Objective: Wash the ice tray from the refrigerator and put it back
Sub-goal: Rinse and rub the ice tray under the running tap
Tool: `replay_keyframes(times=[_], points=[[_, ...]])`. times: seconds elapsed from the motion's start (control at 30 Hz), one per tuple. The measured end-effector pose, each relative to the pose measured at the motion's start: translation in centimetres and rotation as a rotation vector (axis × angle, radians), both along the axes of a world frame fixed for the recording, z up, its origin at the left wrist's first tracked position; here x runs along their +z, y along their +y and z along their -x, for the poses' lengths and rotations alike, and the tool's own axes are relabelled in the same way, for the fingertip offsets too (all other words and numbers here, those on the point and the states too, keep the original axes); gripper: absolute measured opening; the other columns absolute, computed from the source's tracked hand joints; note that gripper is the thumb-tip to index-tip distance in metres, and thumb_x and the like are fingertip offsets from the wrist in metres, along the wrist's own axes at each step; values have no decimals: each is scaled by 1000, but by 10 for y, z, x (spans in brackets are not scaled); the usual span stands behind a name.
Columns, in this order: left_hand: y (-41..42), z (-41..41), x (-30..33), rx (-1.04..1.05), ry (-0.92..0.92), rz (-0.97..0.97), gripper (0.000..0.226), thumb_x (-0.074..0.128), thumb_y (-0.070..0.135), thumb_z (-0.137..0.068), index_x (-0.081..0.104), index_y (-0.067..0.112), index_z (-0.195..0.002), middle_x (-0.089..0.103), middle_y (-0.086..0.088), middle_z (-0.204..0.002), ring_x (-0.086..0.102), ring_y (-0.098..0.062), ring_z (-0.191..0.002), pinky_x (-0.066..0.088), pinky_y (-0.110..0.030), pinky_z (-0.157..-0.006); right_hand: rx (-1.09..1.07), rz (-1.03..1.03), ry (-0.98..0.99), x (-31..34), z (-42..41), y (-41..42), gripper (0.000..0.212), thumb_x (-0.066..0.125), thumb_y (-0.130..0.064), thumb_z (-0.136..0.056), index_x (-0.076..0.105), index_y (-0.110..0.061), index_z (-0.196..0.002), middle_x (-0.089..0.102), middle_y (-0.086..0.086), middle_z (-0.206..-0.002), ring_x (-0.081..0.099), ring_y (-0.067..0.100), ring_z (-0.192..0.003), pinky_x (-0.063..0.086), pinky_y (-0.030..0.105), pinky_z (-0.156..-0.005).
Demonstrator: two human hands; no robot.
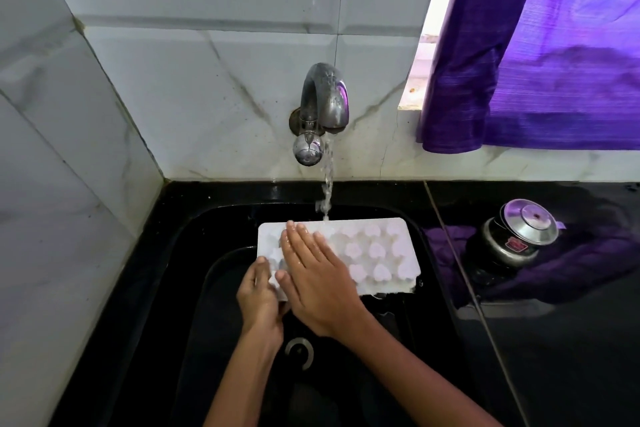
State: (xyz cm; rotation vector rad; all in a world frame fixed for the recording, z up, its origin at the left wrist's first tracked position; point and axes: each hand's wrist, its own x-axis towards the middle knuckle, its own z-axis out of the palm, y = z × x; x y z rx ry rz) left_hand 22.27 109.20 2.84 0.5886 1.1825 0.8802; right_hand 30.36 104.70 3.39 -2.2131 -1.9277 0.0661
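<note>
A white ice tray (377, 250) with heart-shaped cups is held over the black sink (194, 253), under the running tap (323, 104). Water (327, 191) falls onto the tray's far edge. My left hand (259, 295) grips the tray's near left corner, thumb on top. Across the tray's left half lies my right hand (311, 274), flat with straight wet fingers.
A steel lidded pot (516, 236) stands on the black counter (571, 340) to the right. A purple curtain (540, 45) hangs over the window at upper right. White tiled walls close in at the back and left. The sink drain (299, 352) is below my hands.
</note>
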Motion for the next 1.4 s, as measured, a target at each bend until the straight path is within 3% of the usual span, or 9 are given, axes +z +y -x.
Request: replay_keyframes(times=[0.17, 0.37, 0.47, 0.57, 0.63, 0.73, 1.03, 1.27, 1.4], points=[[14, 14, 1, 50, -6, 20, 19, 47, 27, -98, 62, 16, -102, 67, -6, -91, 64, -20, -78, 53, -36, -63, 100, 39, -13, -4, -30, -15, 60, 6, -48, -99, 19, -18, -150, 19, -2, -157, 11, 17, -146, 14, 39, -119], [27, 38, 1, 132, 2, 5, 28, 47, 31, -98, 56, 16, -119, 65, -2, -93, 63, -20, -81, 52, -38, -64, -199, 81, 104, -6, -73, -34, 82, 4, -70, -85, -10, -21, -149, -16, -9, -155, -16, 12, -144, -6, 29, -117], [27, 43, 3, 128, -13, 2, 31, 46, 30, -98, 55, 15, -124, 65, -1, -94, 63, -19, -83, 52, -39, -66, -318, 76, 424, -1, -74, -37, 89, 19, -70, -86, -8, -16, -150, -8, -3, -159, -5, 11, -146, 8, 31, -117], [25, 45, 5, 103, -11, -3, 32, 47, 29, -98, 55, 15, -125, 65, -3, -97, 63, -19, -84, 52, -39, -66, -362, 50, 770, 8, -70, -41, 81, 31, -57, -93, -4, -13, -151, 21, -4, -154, 24, 13, -141, 22, 22, -107], [24, 46, 6, 80, 1, -17, 32, 47, 30, -98, 55, 15, -124, 66, -7, -104, 64, -20, -85, 52, -37, -65, -388, -14, 937, 9, -71, -46, 63, 30, -47, -98, 18, -14, -150, 37, -11, -139, 40, 8, -129, 27, 16, -101], [19, 46, 7, 18, 21, -38, 31, 45, 31, -98, 55, 15, -123, 65, -8, -108, 64, -21, -88, 52, -37, -63, -444, -209, 1104, 5, -78, -54, 30, 34, -26, -102, 55, -14, -121, 64, -1, -111, 61, 2, -93, 46, 8, -73], [-1, 52, 5, -273, 190, -149, 19, 41, 27, -100, 59, 23, -100, 66, -1, -99, 63, -18, -89, 51, -35, -68, -608, -332, 1178, -7, -96, -92, 29, 53, 2, -92, 61, -6, -119, 70, -3, -94, 67, 8, -84, 55, 17, -63], [-25, 69, -3, -461, 351, -131, 39, 28, 43, -99, 61, 23, -101, 68, -3, -98, 63, -18, -83, 46, -31, -65, -645, -357, 1171, -25, -75, -120, 27, 56, 3, -89, 61, -4, -116, 69, 5, -101, 67, 21, -97, 56, 42, -85], [-37, 81, -19, -439, 293, -66, 69, 10, 61, -95, 60, 21, -120, 69, -4, -106, 63, -25, -103, 44, -45, -101, -670, -364, 1149, -46, -57, -134, 21, 58, 3, -88, 63, -11, -104, 68, 4, -97, 66, 21, -95, 56, 42, -85]])
